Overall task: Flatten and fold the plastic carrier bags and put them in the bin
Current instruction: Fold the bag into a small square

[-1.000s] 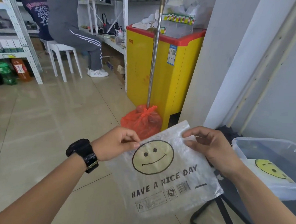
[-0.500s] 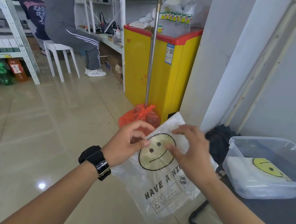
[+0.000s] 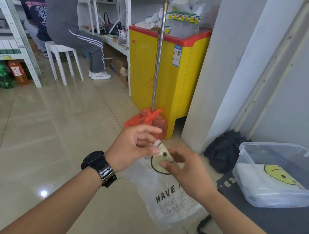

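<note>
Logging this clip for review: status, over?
Left hand pinches top of clear smiley-print plastic carrier bag, half folded; right hand grips it too. One folded bag in clear plastic bin. Nothing blocks bin.

Yellow freezer (image 3: pixel 146 70): 1.
Smiley carrier bags: 2. Held bag (image 3: pixel 170 196) in front of freezer, binned bag (image 3: pixel 266 179) right of it.
Clear bin (image 3: pixel 272 200): 1.
Hands: 2. Left hand (image 3: pixel 129 149), right hand (image 3: pixel 190 174).
Red tied bag (image 3: pixel 150 119) at freezer foot: 1.
White stool (image 3: pixel 61 48): 1.
</note>
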The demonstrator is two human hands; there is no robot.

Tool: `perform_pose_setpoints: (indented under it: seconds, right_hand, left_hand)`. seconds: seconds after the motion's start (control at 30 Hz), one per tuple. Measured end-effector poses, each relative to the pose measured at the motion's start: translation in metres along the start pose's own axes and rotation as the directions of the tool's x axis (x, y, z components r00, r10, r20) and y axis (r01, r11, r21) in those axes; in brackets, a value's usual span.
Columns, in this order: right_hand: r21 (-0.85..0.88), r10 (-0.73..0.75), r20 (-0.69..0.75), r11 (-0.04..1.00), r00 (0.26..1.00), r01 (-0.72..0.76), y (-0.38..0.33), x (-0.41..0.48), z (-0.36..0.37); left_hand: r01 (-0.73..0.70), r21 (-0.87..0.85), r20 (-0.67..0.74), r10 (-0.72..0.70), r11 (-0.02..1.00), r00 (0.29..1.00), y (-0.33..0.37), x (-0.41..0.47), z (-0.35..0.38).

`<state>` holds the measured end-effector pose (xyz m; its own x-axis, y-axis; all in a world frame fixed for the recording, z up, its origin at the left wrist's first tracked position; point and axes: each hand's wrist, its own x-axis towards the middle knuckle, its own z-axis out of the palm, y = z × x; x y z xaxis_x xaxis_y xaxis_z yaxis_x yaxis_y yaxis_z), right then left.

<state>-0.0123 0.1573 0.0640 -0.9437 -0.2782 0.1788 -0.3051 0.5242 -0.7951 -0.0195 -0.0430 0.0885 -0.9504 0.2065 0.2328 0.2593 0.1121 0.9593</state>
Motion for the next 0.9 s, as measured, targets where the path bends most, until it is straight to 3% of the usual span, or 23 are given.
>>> perform_pose_setpoints:
  seconds: [0.1, 0.2, 0.3, 0.5, 0.63, 0.77, 0.9]
  right_hand:
    - [0.219, 0.053, 0.014, 0.974, 0.998, -0.055, 0.001, 0.002, -0.001]
    - [0.375, 0.077, 0.034, 0.923, 0.996, -0.084, 0.001, 0.003, -0.006]
    - [0.437, 0.083, 0.07, 0.893, 0.994, -0.105, -0.002, 0.005, -0.009]
    - [0.339, 0.128, 0.213, 0.92, 0.969, -0.196, 0.003, 0.007, -0.019]
    - [0.279, 0.133, 0.207, 0.942, 0.969, -0.189, 0.008, 0.007, -0.02]
    - [0.231, 0.105, 0.226, 0.96, 0.968, -0.158, 0.012, 0.008, -0.017]
    - [0.059, 0.097, 0.297, 0.991, 0.95, -0.12, 0.018, 0.013, -0.02]
  left_hand:
    - [-0.041, 0.062, -0.049, 0.044, 0.997, 0.998, 0.0, 0.0, -0.006]
    - [-0.065, 0.42, 0.071, 0.038, 0.905, 0.997, -0.003, -0.001, -0.013]
    - [-0.025, 0.436, 0.161, -0.051, 0.9, 0.986, -0.007, -0.003, -0.012]
    - [-0.06, 0.481, -0.003, 0.071, 0.874, 0.997, -0.015, 0.002, -0.018]
    - [-0.028, 0.615, -0.047, 0.073, 0.788, 0.996, -0.02, 0.001, -0.032]
    - [-0.092, 0.484, 0.016, 0.096, 0.87, 0.995, -0.014, 0.0, -0.021]
    - [-0.093, 0.54, -0.146, 0.202, 0.836, 0.968, -0.006, 0.003, -0.024]
